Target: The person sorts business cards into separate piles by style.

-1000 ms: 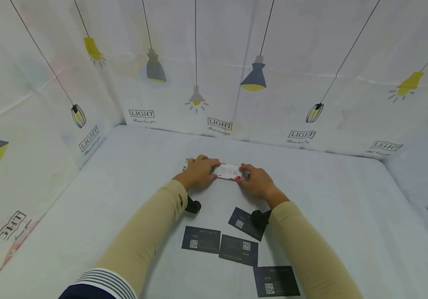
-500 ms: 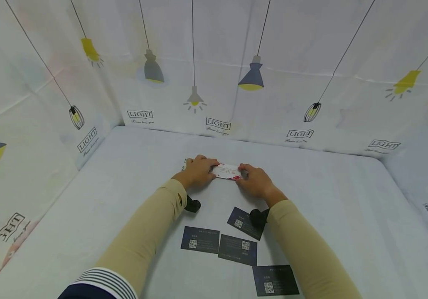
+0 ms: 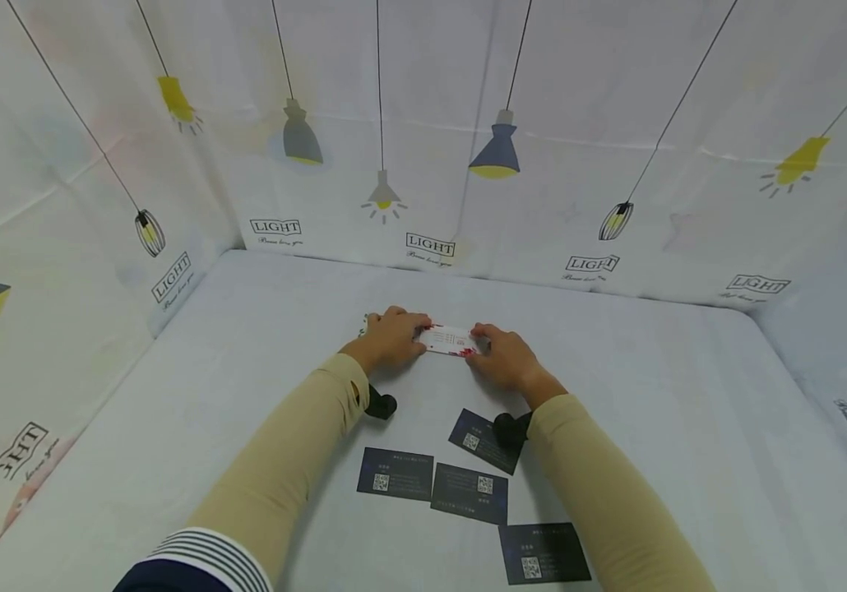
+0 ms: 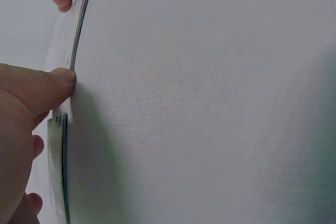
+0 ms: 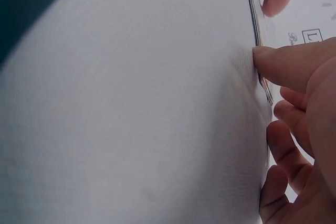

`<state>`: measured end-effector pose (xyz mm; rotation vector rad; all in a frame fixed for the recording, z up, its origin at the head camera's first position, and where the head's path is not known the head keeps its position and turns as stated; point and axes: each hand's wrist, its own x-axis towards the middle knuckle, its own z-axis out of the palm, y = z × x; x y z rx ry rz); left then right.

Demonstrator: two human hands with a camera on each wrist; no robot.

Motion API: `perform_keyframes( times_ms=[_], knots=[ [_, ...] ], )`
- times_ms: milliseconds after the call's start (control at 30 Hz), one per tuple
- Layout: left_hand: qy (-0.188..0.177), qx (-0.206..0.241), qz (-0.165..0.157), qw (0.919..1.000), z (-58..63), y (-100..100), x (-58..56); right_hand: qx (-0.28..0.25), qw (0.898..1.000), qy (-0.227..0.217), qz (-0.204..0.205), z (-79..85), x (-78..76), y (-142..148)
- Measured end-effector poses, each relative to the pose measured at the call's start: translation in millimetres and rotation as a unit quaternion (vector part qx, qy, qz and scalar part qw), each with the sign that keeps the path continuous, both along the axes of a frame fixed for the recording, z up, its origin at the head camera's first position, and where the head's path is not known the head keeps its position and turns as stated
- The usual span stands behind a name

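Note:
A thin stack of white business cards [image 3: 447,339] with red floral corners lies flat on the white-covered table, between my two hands. My left hand [image 3: 391,339] grips its left end, thumb on the near edge and fingers at the far edge. At the right end, my right hand [image 3: 510,359] pinches it the same way. The left wrist view shows the thumb [image 4: 63,77] against the layered card edges. Beside that thumb is a second stack of cards [image 4: 56,166] with a greenish top, mostly hidden by the left hand in the head view.
Several dark business cards with QR codes lie nearer me: one at left [image 3: 395,474], one in the middle [image 3: 469,493], one partly under the right wrist camera [image 3: 477,440] and one by the right forearm [image 3: 544,553]. Lamp-printed cloth walls [image 3: 423,197] surround the table.
Both hands keep their hold on the white card stack. The whole head view has shifted slightly; the dark cards stay where they lie on the table.

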<state>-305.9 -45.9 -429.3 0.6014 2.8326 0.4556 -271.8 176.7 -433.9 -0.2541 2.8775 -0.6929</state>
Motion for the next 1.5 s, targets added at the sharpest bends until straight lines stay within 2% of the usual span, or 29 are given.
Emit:
perform_keyframes(
  times_ms=[167, 367, 533, 700, 800, 1067, 1267, 1500],
  knots=[
    [0.004, 0.004, -0.004, 1.0, 3.3, 1, 3.2, -0.012, 1.0, 0.001, -0.004, -1.1, 1.0, -1],
    [0.023, 0.026, -0.014, 0.9993, 6.0, 3, 8.4, -0.059, 0.998, -0.008, -0.02, -2.5, 5.1, 2],
    [0.023, 0.069, -0.037, 0.9967, 9.1, 1, 13.1, -0.105, 0.994, -0.012, -0.036, -0.7, 10.9, 11],
    [0.005, 0.122, -0.067, 0.9902, 8.4, 1, 22.9, -0.138, 0.989, -0.005, -0.042, -3.3, 19.2, 18],
    [-0.006, 0.14, -0.088, 0.9862, 7.8, 2, 31.0, -0.152, 0.988, -0.002, -0.038, -2.0, 27.3, 20],
    [-0.013, 0.141, -0.15, 0.9786, 10.4, 7, 55.9, -0.153, 0.988, 0.018, -0.004, 5.4, 54.2, 21],
    [-0.027, 0.147, -0.179, 0.9725, 12.5, 11, 72.8, -0.15, 0.987, 0.052, 0.03, 13.5, 77.1, 27],
    [-0.033, 0.142, -0.197, 0.9695, 8.4, 14, 85.0, -0.125, 0.991, 0.036, 0.038, 20.1, 107.6, 37]
  ],
)
